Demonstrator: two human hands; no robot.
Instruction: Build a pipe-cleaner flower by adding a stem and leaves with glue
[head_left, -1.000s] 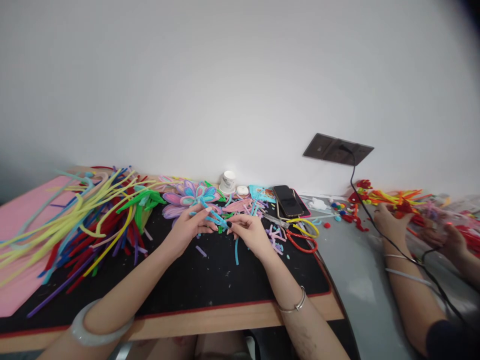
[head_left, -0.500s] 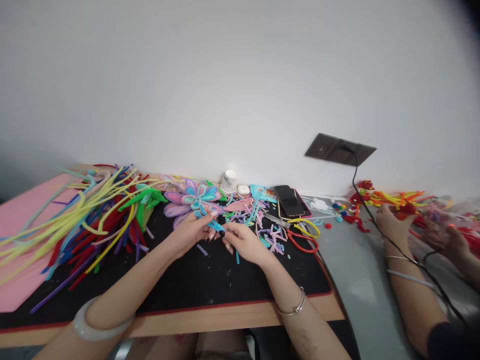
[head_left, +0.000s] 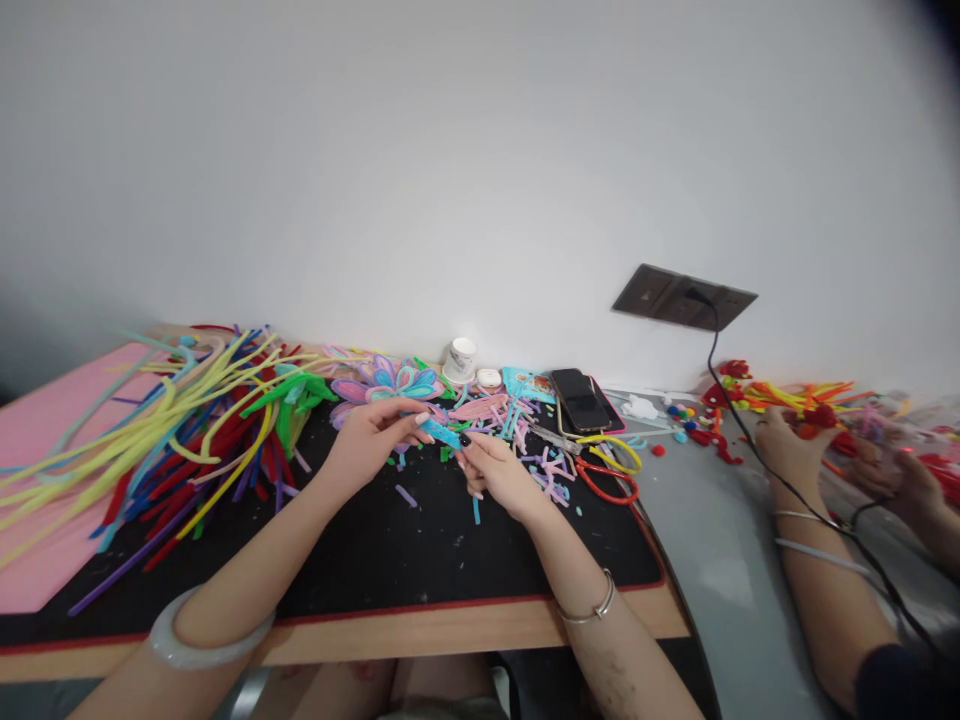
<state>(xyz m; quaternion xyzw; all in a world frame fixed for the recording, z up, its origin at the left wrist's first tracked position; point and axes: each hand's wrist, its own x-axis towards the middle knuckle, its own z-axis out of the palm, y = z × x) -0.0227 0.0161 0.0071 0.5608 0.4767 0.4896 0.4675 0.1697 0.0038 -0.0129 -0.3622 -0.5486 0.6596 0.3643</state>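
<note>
My left hand [head_left: 367, 440] and my right hand [head_left: 499, 470] meet over the black mat [head_left: 420, 560]. Both pinch a short light-blue pipe cleaner piece [head_left: 444, 435], the left at one end, the right at the other. Just behind them lies a pink, purple and blue pipe cleaner flower [head_left: 390, 382]. Short cut bits of pipe cleaner [head_left: 525, 450] are scattered on the mat round my right hand.
A big pile of long coloured pipe cleaners [head_left: 172, 430] covers the left of the mat. By the wall sit a small cup [head_left: 460, 356], stacked phones [head_left: 581, 400] and red and yellow loops [head_left: 611, 470]. Another person's hands [head_left: 825, 445] work at the right under a black cable [head_left: 750, 440].
My hands have lifted a little and drawn the blue piece out between them. The view has shifted slightly; the flower now lies clear behind my left hand.
</note>
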